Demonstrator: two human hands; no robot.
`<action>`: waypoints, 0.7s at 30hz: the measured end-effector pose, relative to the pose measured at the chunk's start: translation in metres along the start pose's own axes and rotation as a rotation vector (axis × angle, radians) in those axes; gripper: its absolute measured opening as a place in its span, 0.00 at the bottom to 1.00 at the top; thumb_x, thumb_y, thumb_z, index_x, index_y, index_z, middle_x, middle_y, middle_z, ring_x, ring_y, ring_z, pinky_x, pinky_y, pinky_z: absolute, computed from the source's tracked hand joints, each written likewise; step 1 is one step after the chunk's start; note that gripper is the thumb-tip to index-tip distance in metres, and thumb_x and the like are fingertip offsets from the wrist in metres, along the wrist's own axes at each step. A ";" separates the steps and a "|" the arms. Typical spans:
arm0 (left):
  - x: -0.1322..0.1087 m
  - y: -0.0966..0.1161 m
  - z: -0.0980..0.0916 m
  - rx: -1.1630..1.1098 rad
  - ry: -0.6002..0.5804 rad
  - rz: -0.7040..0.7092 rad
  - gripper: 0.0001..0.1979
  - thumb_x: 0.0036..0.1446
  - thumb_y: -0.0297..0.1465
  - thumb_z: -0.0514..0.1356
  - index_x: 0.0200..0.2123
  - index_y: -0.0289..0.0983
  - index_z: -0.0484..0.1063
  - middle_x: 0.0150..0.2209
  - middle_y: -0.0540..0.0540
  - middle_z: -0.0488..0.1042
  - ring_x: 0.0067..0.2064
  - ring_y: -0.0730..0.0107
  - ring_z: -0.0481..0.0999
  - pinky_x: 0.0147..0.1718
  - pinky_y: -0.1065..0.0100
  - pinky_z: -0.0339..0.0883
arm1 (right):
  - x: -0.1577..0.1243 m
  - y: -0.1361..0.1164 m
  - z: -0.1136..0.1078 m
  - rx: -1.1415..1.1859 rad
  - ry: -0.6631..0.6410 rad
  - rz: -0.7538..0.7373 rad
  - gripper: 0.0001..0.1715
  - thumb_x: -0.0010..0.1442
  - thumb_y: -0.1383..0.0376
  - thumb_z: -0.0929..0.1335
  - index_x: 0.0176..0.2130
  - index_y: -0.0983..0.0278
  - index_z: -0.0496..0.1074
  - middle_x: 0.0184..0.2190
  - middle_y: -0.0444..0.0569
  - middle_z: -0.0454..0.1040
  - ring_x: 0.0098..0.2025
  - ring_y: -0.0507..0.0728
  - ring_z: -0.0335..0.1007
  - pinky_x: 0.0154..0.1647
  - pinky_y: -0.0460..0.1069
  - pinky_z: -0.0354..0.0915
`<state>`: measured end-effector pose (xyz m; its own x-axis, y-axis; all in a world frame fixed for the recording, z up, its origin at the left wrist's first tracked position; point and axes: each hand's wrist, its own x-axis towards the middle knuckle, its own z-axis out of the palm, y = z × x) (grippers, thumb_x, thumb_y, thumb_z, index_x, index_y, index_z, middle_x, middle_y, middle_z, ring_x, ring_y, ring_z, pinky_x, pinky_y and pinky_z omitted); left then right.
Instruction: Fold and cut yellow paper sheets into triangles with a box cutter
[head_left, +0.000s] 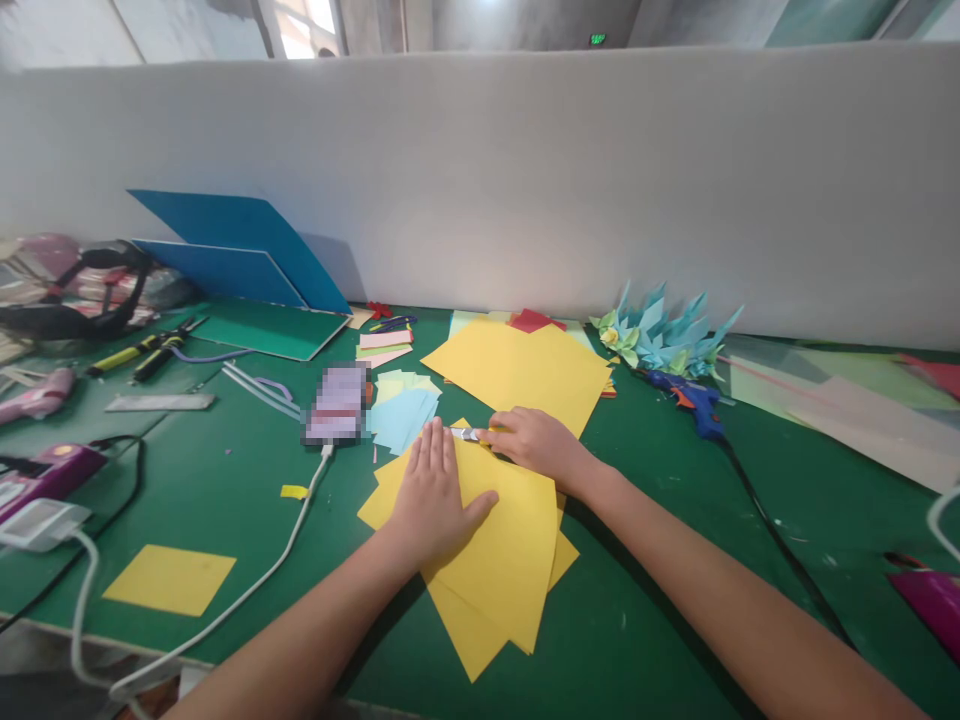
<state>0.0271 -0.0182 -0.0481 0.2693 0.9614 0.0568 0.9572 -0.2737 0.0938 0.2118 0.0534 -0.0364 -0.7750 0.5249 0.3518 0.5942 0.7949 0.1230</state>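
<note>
My left hand (433,495) lies flat on the stacked yellow paper sheets (510,545), its fingers stretched forward and its thumb out to the right. My right hand (536,442) is closed around a small utility knife (468,435), whose silvery blade end points left toward my left fingertips. The blade end lies at the far edge of the top sheet. Most of the knife's handle is hidden in my fingers. Several yellow sheets sit askew under my hands. Just beyond my right hand is a larger yellow sheet (517,365).
Light blue paper pieces (405,408) and a blurred-out phone (335,403) with a white cable lie left of centre. A blue glue gun (697,402) rests at right, near folded teal paper pieces (679,335). Blue boards (240,250) stand at the back left. One yellow rectangle (171,580) lies front left.
</note>
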 end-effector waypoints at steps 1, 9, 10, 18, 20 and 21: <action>0.000 0.000 0.001 0.004 0.004 -0.003 0.48 0.57 0.56 0.39 0.64 0.18 0.45 0.66 0.28 0.42 0.68 0.47 0.39 0.64 0.53 0.39 | 0.002 0.000 0.001 0.002 0.000 -0.001 0.14 0.63 0.67 0.64 0.47 0.61 0.74 0.36 0.51 0.75 0.33 0.54 0.65 0.31 0.48 0.57; -0.001 -0.001 0.005 0.005 0.096 0.011 0.46 0.57 0.55 0.41 0.63 0.20 0.48 0.66 0.26 0.46 0.67 0.44 0.42 0.62 0.50 0.43 | 0.009 0.000 0.003 0.006 -0.006 0.010 0.15 0.64 0.66 0.64 0.48 0.60 0.74 0.37 0.50 0.75 0.34 0.55 0.65 0.33 0.49 0.58; -0.001 0.000 0.003 0.012 0.105 0.014 0.44 0.57 0.55 0.42 0.62 0.22 0.50 0.65 0.27 0.49 0.67 0.43 0.44 0.61 0.49 0.44 | 0.009 0.000 0.003 0.007 -0.009 0.015 0.15 0.64 0.66 0.63 0.48 0.60 0.73 0.37 0.50 0.75 0.34 0.55 0.65 0.33 0.49 0.58; -0.005 0.008 -0.014 0.029 0.152 0.100 0.25 0.60 0.47 0.49 0.44 0.31 0.70 0.42 0.36 0.71 0.45 0.50 0.69 0.47 0.52 0.62 | 0.009 -0.004 0.002 -0.001 -0.003 0.045 0.15 0.65 0.65 0.63 0.49 0.61 0.73 0.39 0.51 0.75 0.35 0.55 0.66 0.33 0.49 0.59; -0.005 0.009 -0.015 0.027 0.162 0.102 0.25 0.59 0.47 0.50 0.44 0.31 0.70 0.41 0.36 0.71 0.44 0.49 0.68 0.47 0.52 0.62 | 0.007 -0.004 -0.001 -0.009 -0.001 0.057 0.15 0.65 0.66 0.63 0.49 0.61 0.73 0.39 0.52 0.75 0.34 0.56 0.66 0.33 0.49 0.59; -0.005 0.009 -0.015 0.025 0.158 0.098 0.25 0.59 0.46 0.50 0.45 0.30 0.70 0.42 0.36 0.71 0.45 0.49 0.68 0.47 0.52 0.62 | 0.005 -0.003 -0.004 -0.012 0.003 0.066 0.15 0.64 0.66 0.63 0.49 0.62 0.73 0.39 0.52 0.75 0.34 0.56 0.66 0.33 0.49 0.59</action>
<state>0.0326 -0.0261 -0.0332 0.3429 0.9131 0.2205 0.9302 -0.3628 0.0559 0.2072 0.0522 -0.0316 -0.7335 0.5748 0.3627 0.6464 0.7549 0.1110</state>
